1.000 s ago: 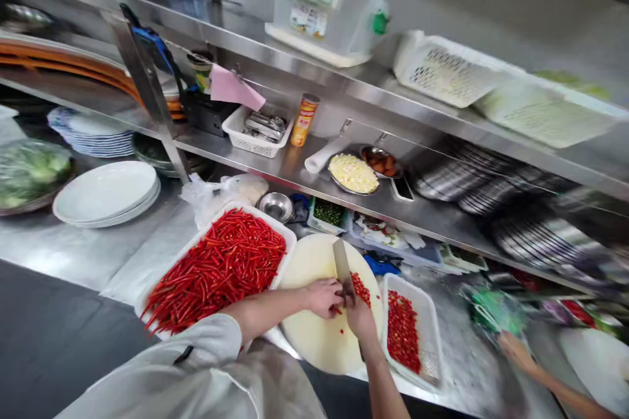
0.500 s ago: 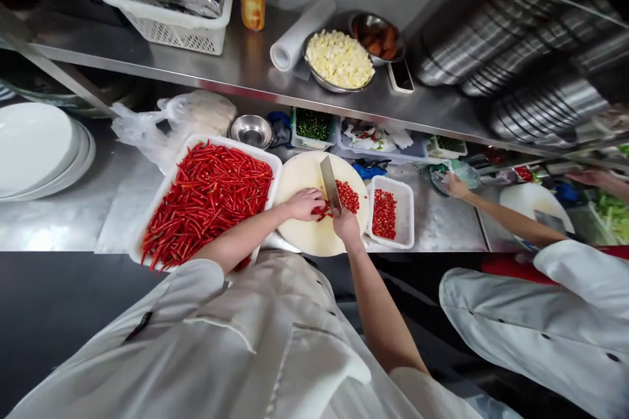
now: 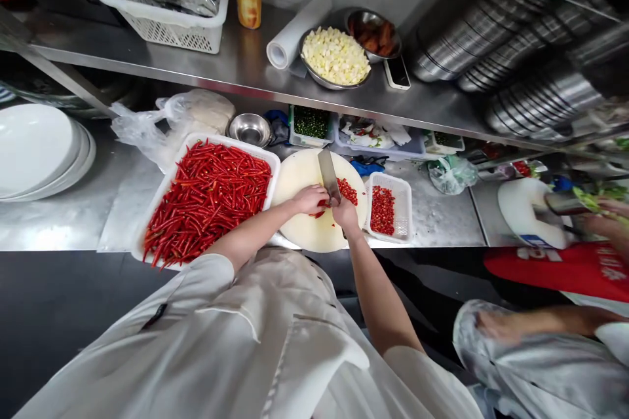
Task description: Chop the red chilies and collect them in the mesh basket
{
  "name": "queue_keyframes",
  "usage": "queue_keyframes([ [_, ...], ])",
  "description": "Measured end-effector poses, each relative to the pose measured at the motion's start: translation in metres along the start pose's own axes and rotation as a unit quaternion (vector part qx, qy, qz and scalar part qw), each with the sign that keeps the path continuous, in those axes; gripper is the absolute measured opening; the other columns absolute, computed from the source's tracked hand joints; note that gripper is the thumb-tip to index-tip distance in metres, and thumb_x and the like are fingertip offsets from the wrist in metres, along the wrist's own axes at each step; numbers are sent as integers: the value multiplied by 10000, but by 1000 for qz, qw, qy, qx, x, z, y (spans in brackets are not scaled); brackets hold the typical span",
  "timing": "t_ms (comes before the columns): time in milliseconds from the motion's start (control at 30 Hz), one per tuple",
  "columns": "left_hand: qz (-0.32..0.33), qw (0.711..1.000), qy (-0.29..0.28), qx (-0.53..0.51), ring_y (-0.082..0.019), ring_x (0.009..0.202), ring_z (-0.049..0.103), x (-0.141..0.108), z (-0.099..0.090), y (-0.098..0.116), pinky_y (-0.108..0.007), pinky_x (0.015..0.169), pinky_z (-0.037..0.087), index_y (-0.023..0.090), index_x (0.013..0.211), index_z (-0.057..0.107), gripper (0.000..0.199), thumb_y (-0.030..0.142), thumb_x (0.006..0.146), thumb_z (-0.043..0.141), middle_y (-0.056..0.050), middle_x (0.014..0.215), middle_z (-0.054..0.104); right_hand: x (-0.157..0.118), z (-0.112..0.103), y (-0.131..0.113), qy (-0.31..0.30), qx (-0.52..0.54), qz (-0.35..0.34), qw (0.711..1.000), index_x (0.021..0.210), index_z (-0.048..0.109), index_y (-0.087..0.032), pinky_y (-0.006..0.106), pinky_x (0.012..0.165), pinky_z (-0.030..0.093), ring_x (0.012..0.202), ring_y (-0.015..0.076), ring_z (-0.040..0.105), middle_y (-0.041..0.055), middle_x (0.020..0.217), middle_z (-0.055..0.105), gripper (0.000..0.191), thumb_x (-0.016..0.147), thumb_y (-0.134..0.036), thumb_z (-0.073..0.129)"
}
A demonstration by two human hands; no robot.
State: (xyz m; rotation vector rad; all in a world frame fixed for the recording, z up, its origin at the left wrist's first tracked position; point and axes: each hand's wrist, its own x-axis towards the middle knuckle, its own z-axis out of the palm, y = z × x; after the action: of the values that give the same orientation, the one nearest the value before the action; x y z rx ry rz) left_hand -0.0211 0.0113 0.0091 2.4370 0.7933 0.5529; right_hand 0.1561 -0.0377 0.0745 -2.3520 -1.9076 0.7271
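- Currently, the right hand (image 3: pixel 345 213) is wrapped around the handle of a knife (image 3: pixel 327 173) over a round board (image 3: pixel 297 173).
- The left hand (image 3: pixel 309 199) lies curled over red chillies (image 3: pixel 318 213) just beside the blade; whether it pinches them, I cannot tell.
- Chopped pieces (image 3: pixel 348 191) lie right of the blade.
- Left of the board, a tray (image 3: pixel 274 180) holds whole chillies (image 3: pixel 211 196).

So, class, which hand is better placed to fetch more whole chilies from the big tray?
Probably the left hand: it is nearer the whole chilies, while the right hand grips the cleaver.
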Motion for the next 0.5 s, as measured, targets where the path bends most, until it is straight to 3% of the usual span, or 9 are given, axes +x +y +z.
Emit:
queue_keyframes([
  [133, -47, 998, -8, 52, -281, 1137, 616, 0, 1, 12, -423, 1060, 508, 184, 1070, 753, 193, 300, 929, 690, -113, 1150, 681, 15, -4, -11, 12, 17, 26, 999, 1242, 752, -103, 317, 975, 524, 1132, 290, 741, 193, 1193, 788, 454, 1127, -398, 428],
  [233, -55, 997, -6, 62, -275, 1112, 607, -6, -5, 18, -422, 1048, 509, 189, 1108, 743, 233, 321, 922, 699, -108, 1153, 662, 11, -15, -4, 16, 15, 18, 1000, 1230, 760, -106, 333, 994, 519, 1145, 300, 739, 196, 1191, 786, 476, 1134, -409, 406],
  [367, 14, 999, -9, 47, -284, 1186, 579, -13, -9, 19, -420, 1063, 493, 222, 1148, 730, 289, 396, 916, 730, -107, 1251, 638, -16, -19, 17, -7, -11, 22, 1000, 1319, 724, -126, 326, 967, 515, 1157, 300, 737, 198, 1199, 783, 492, 1135, -471, 426],
  [500, 50, 996, -37, 57, -295, 1191, 578, -14, -6, 18, -442, 1051, 489, 232, 1102, 729, 257, 400, 908, 734, -109, 1242, 644, -24, -15, 14, -43, -34, 34, 998, 1404, 673, -135, 301, 931, 509, 1141, 278, 743, 194, 1223, 780, 464, 1134, -446, 460],
])
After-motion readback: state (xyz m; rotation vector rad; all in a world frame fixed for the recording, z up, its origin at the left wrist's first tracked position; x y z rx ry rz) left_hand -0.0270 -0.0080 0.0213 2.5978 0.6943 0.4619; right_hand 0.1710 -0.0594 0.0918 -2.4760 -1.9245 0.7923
